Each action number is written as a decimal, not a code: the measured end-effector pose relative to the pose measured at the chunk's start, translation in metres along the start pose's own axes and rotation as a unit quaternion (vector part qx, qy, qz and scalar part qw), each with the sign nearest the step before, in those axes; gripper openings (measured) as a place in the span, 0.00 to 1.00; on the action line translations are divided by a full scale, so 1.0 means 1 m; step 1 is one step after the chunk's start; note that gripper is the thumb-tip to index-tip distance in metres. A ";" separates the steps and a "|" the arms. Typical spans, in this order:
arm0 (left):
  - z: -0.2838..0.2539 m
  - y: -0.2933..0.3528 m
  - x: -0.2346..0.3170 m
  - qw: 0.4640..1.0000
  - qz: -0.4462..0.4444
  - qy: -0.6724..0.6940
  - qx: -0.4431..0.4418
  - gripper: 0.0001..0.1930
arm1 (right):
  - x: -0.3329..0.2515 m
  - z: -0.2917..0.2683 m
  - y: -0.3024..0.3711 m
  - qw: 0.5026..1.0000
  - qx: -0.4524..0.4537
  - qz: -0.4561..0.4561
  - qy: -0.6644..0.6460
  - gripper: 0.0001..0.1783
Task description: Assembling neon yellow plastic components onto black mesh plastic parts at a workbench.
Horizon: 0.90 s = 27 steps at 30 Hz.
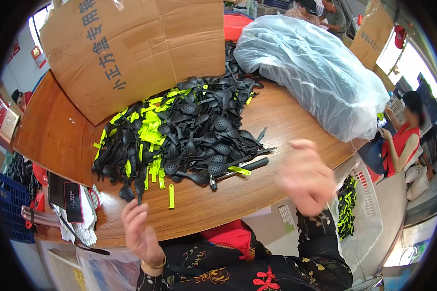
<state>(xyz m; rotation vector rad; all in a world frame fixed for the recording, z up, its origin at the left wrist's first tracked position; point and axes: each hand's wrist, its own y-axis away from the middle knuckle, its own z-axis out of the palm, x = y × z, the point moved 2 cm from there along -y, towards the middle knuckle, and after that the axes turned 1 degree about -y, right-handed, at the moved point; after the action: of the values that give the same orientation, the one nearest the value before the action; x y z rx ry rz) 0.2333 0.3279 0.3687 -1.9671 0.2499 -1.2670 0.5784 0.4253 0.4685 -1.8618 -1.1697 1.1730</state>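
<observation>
A large heap of black plastic spoons [189, 140], many with perforated bowls, covers the middle of the wooden table. Bright yellow-green plastic strips [150, 127] are mixed in, mostly on its left side. My left hand [142, 233] is at the near table edge, its fingertips closed at the handle end of a black spoon [139, 185]. Smeared by motion, my right hand [306, 177] hovers over the right part of the table, apart from the heap; its fingers cannot be made out. One yellow-green strip [171, 196] lies alone between the heap and the near edge.
Behind the heap stands a big cardboard sheet [141, 53]. A bulging clear plastic bag [310, 72] rests at the right. A phone [73, 202] lies on papers at the left. Below the right edge, a lined basket [369, 194] holds black and yellow-green pieces; a person in red [403, 145] sits beyond.
</observation>
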 end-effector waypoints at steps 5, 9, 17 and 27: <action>-0.009 -0.058 0.083 0.930 0.162 0.309 -0.111 0.47 | -0.067 0.003 -0.010 0.965 0.199 -0.077 -0.156 0.06; -0.022 -0.058 0.078 0.935 0.165 0.295 -0.104 0.45 | -0.068 0.004 -0.019 0.963 0.203 -0.123 -0.131 0.07; -0.048 -0.060 0.050 0.941 0.166 0.284 -0.074 0.38 | -0.023 0.023 -0.035 0.936 0.063 -0.169 -0.302 0.04; -0.005 -0.069 -0.051 0.949 -0.013 0.312 -0.037 0.36 | 0.133 0.215 -0.017 0.953 -0.254 0.031 0.165 0.33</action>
<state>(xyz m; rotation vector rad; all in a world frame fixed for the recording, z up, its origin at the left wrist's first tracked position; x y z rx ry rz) 0.1879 0.3999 0.3819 -1.5762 0.5878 -1.8966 0.4034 0.5654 0.3513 -2.3772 -1.3022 0.5782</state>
